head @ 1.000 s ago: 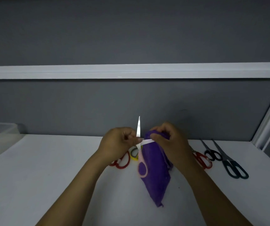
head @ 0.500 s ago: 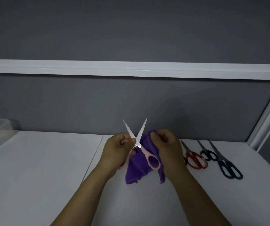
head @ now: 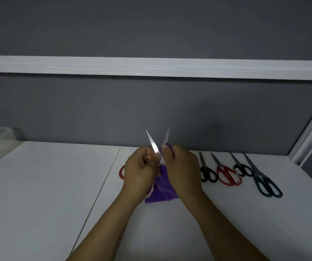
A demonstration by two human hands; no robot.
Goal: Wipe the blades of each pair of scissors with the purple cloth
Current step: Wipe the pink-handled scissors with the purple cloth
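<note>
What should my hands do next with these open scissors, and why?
Probably slide the purple cloth in the right hand up the right blade to its tip: the left hand holds the pink scissors open, and the cloth is pinched at that blade's base.

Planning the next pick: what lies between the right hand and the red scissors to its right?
Black-handled scissors, flat on the table; head view.

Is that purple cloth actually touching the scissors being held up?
Touching. The head view shows the right hand pinching the purple cloth around one blade of the held scissors, with no gap visible.
</note>
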